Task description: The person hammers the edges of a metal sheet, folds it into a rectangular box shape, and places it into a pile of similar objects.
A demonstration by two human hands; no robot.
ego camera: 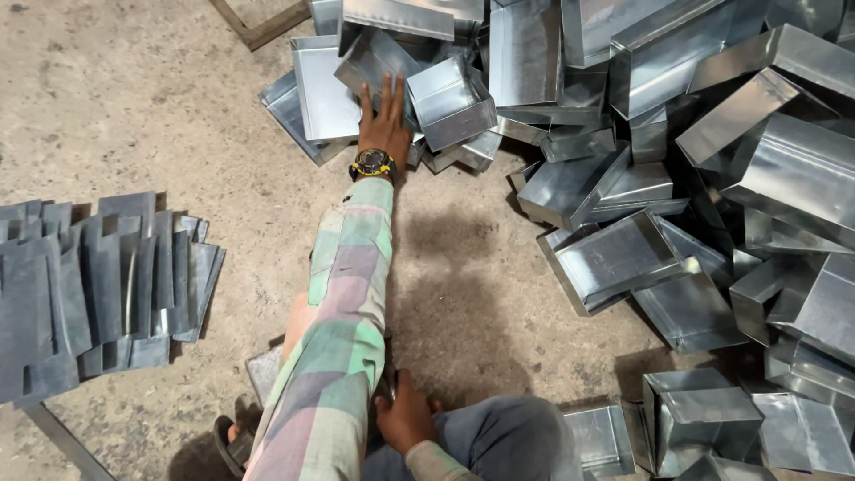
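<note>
Head view looks down on the left hand (pixel 385 114), stretched to the upper middle of the frame with fingers spread flat, not clenched, on a folded sheet-metal tray (pixel 371 59) at the near edge of a heap of metal boxes (pixel 712 178); whether the fingertips hook its rim I cannot tell. A wristwatch (pixel 373 164) and a checked sleeve (pixel 343 312) run back toward the body. The right hand (pixel 405 414) sits low in the frame beside the knee, fingers curled on something dark that the sleeve covers, so its grasp is unclear. Cut edges look sharp, so a sliding palm could be nicked, and pulling one tray out from under a small box (pixel 450 102) leaning on it could tip that box or loosen its neighbours. At left, a fanned stack of flat blanks (pixel 98 285) runs off the frame, and the heap's full extent is cut off at right.
</note>
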